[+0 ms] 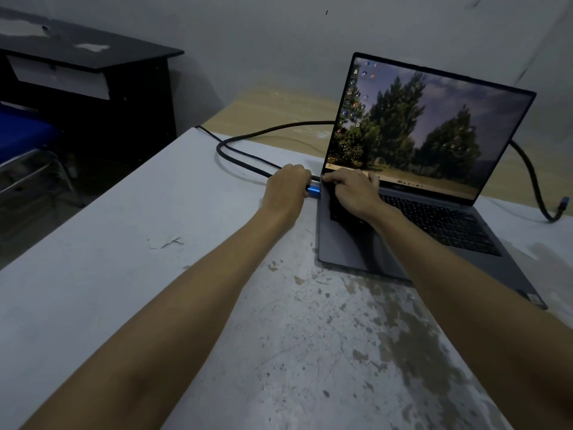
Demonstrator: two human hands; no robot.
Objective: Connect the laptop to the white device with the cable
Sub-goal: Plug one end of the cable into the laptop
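Observation:
An open grey laptop (pixel 434 231) sits on the white table (pixel 124 243), its screen lit with a picture of trees. My left hand (pixel 286 190) is closed around the blue plug (pixel 313 191) of a thick black cable (pixel 235 139), with the plug right at the laptop's left side. My right hand (pixel 353 190) presses down on the laptop's rear left corner by the hinge. The cable loops behind the screen and ends in a second blue plug (pixel 562 206) lying on the table to the right. No white device is in view.
A black desk with a white drawer front (pixel 93 72) stands at the back left, with a blue chair (pixel 21 141) beside it. The grey wall is close behind the laptop. The table top is stained and chipped near me.

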